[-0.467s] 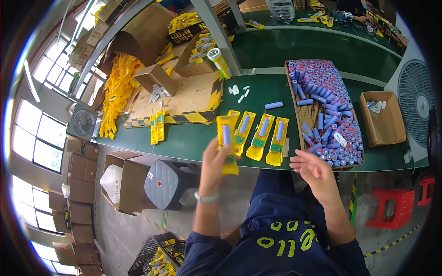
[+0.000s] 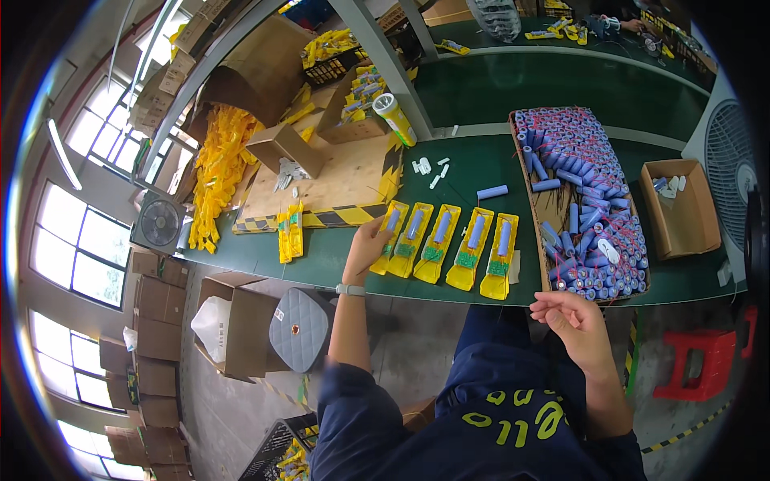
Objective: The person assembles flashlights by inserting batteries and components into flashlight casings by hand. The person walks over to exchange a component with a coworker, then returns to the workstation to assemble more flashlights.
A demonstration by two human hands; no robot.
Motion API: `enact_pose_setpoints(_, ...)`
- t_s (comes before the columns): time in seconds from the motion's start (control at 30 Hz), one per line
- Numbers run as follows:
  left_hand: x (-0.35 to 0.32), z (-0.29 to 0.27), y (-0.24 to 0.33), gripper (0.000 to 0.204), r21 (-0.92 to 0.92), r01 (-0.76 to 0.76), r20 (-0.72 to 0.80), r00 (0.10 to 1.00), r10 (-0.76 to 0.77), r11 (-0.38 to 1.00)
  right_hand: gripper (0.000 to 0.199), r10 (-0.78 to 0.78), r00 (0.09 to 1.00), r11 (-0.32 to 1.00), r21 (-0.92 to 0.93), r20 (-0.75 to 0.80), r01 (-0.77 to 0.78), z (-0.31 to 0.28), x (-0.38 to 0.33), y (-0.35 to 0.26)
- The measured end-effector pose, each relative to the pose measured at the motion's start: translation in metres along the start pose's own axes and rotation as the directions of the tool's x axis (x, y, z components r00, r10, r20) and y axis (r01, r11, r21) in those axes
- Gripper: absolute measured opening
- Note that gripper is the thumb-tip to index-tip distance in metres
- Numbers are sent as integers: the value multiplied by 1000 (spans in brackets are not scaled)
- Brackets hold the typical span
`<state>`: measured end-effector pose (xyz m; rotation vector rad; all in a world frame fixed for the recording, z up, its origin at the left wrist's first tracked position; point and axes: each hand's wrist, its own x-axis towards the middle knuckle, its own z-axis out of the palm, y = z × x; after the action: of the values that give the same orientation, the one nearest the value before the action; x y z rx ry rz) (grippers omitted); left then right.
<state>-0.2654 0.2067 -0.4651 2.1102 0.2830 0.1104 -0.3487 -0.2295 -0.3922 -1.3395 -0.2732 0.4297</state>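
Observation:
A row of several yellow flashlight half-shells (image 2: 433,255) lies on the green table (image 2: 337,256), each holding a blue cylindrical battery and most showing a green circuit board. My left hand (image 2: 369,247) grips the leftmost half-shell (image 2: 395,220) by its side, at the end of the row; the fingers partly cover it. Over the front edge of the table hovers my right hand (image 2: 573,321), empty, its fingers loosely stretched out. It is nearest to the shallow carton of blue batteries (image 2: 516,152). A loose blue battery (image 2: 492,192) lies behind the row.
Small white parts (image 2: 423,166) are scattered behind the row. Left of it, two yellow pieces (image 2: 290,232) lie by a striped wooden board (image 2: 321,216), and a yellow flashlight (image 2: 395,120) stands behind. At right are a small carton (image 2: 682,224), a fan and a red stool (image 2: 698,361).
My left hand has lowered the raised half-shell to the table at the left end of the row. My right hand has stayed near the battery carton. The whole view has shifted slightly.

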Motion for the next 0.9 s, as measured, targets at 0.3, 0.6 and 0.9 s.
enact_pose_setpoints(0.3, 5, 2, -8, 35, 210, -83, -19, 996, 89, 974, 27, 28, 999, 999, -19, 20, -27, 0, 2, 2)
enact_pose_setpoints(0.6, 9, -48, -38, 36, 318, 33, -575, 801, 165, 948, 32, -52, 996, 994, -95, -66, 45, -11, -10, -1)
enact_pose_setpoints(0.9, -3, -136, -151, 70, 331, 619, -919, 383, 94, 712, 34, -84, 988, 987, -149, -133, 64, -22, -14, -11)
